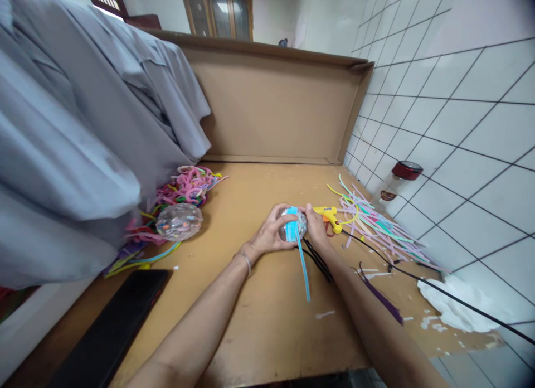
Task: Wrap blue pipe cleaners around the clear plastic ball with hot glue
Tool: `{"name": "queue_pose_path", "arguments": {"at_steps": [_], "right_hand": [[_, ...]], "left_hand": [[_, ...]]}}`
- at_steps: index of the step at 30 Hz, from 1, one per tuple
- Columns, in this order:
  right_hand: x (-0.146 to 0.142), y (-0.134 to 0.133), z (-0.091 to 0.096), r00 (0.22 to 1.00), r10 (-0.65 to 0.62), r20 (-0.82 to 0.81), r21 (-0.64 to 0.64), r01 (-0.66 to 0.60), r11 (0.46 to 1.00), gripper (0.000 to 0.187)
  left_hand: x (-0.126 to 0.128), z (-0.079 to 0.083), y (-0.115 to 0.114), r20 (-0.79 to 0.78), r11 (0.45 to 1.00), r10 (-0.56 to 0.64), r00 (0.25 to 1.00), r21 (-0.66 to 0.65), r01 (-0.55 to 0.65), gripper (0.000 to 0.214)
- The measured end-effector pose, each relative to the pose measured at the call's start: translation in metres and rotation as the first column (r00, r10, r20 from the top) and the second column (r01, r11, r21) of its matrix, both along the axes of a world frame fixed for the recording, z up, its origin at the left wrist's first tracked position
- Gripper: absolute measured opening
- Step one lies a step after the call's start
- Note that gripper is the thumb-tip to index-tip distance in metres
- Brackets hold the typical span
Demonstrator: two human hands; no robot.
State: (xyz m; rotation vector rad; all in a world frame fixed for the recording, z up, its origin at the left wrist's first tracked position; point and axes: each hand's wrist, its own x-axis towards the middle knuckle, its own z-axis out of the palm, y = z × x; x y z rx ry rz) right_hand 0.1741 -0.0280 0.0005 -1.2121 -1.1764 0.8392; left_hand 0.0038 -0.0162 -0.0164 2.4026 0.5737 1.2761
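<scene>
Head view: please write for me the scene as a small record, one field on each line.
Left hand: holds round object
Right hand: at the object's right side
Wrapping: blue strip, one end hanging loose
Right side: yellow glue gun, pastel strips, red-lidded jar
Left side: clear round piece, colourful strands, flat black object

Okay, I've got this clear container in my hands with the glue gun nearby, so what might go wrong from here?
The glue gun lies close to your right hand; if hot, it might burn you. Its cord runs past your right arm and could snag. The blue strip trails loose from the clear container, so it may unwind if your left hand slips.
</scene>
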Motion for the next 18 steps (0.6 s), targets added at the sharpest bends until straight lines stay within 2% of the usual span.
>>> {"name": "queue_pose_path", "arguments": {"at_steps": [4,12,18], "right_hand": [[0.004,0.0,-0.001,0.994,-0.024,0.104,0.058,0.018,0.998,0.069],[-0.003,-0.004,0.005,0.998,0.01,0.055,0.145,-0.018,0.989,0.062],[-0.006,-0.005,0.007,0.997,0.064,0.036,0.114,-0.068,0.991,0.061]], "left_hand": [[0.003,0.001,0.001,0.05,0.997,0.002,0.999,-0.073,0.002,0.068],[0.007,0.003,0.005,0.145,0.957,-0.043,0.989,-0.279,0.083,0.073],[0.003,0.004,0.008,0.199,0.917,-0.039,0.979,-0.382,0.114,0.073]]}}
